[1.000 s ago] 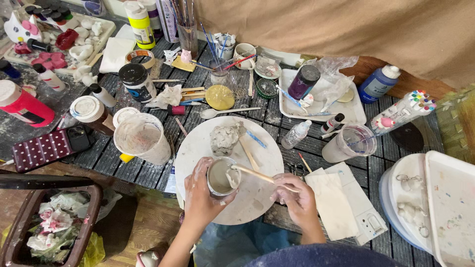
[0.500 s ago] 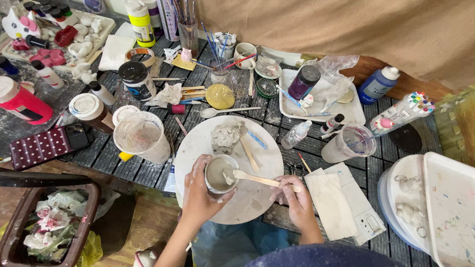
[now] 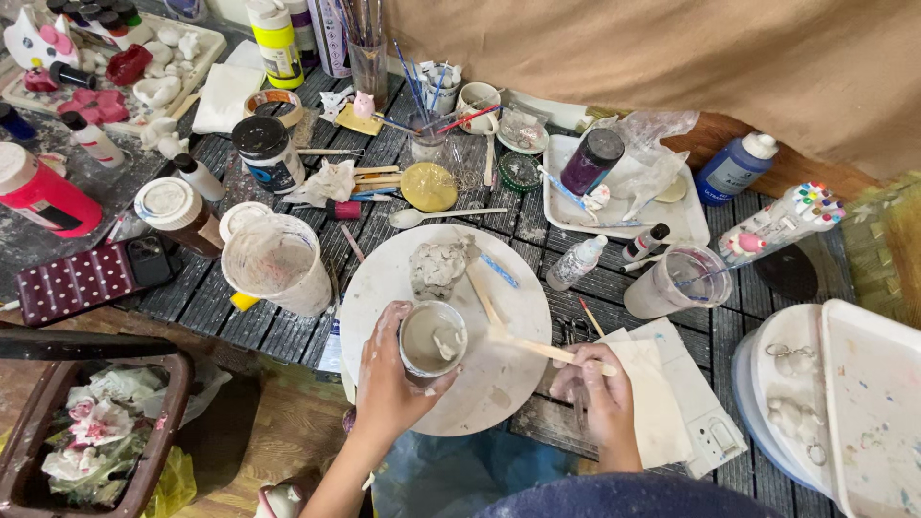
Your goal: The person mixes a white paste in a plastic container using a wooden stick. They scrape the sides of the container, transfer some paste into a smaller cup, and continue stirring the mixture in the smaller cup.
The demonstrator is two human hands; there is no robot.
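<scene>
Seen from above, the left hand [image 3: 389, 379] wraps its fingers [image 3: 395, 321] around a small cup [image 3: 433, 338] of pale grey mix, holding it over the near part of a round white board [image 3: 384, 278]. A wooden stick [image 3: 537, 347] runs from the cup's right rim out to the right hand [image 3: 600, 393], whose fingers [image 3: 587, 364] are pinched together on its far-right end; the stick lies nearly level, its long axis left to right, tilting slightly nearer toward the right. The inner tip sits at the cup's rim, though whether it touches the mix cannot be told. Just beyond the cup, a lump of grey clay [image 3: 437, 266] rests on the board. Left of the board stands a clouded plastic beaker [image 3: 276, 263]; to the right, a second beaker [image 3: 676, 281] and a white tray [image 3: 672, 216]. The dark slatted bench [image 3: 288, 331] is crowded with bottles, brushes and jars, leaving little free room beyond the board itself.
</scene>
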